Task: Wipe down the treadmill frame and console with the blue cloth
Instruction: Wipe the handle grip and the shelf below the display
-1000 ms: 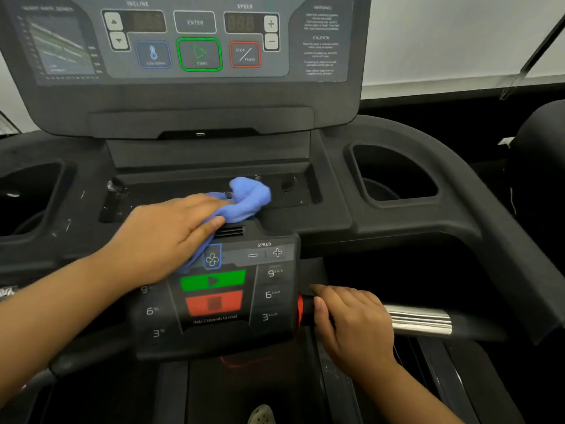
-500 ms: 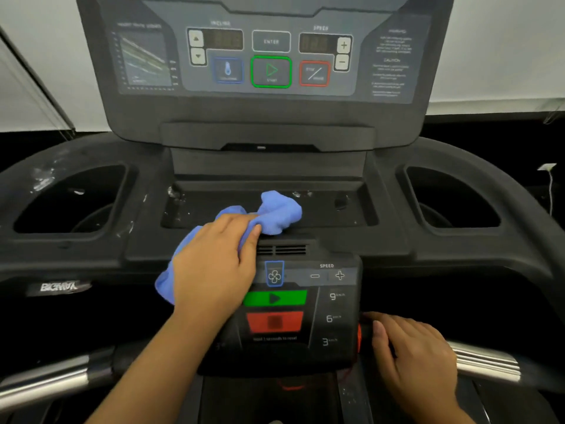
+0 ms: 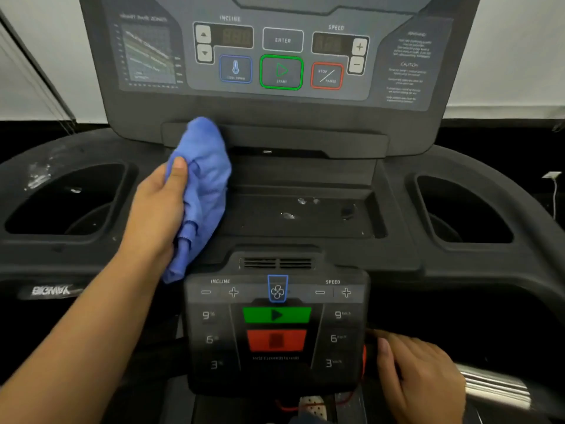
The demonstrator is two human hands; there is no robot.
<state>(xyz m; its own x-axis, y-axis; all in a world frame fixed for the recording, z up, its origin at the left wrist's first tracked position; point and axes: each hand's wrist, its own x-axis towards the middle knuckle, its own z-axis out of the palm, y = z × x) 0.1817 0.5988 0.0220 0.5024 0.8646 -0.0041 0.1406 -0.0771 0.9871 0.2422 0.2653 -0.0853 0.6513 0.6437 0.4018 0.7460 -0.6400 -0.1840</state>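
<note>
A person's left hand grips a bunched blue cloth, thumb laid across its front. The cloth's top presses against the left end of the ledge beneath the treadmill's upper console. Its lower tail hangs to just above the top-left corner of the lower control panel.

The right hand is curled over the handlebar, clamped on it just right of that panel and beside a red fitting (what the fitting is cannot be told).

Between console and panel lies a shallow tray flecked with pale specks. 2 cup holders flank it in the dark treadmill frame, and white smudges mark the frame above the left one.

The lower panel shows a green play key over a red stop key, a fan key above them, and 9, 6 and 3 presets down each side.
</note>
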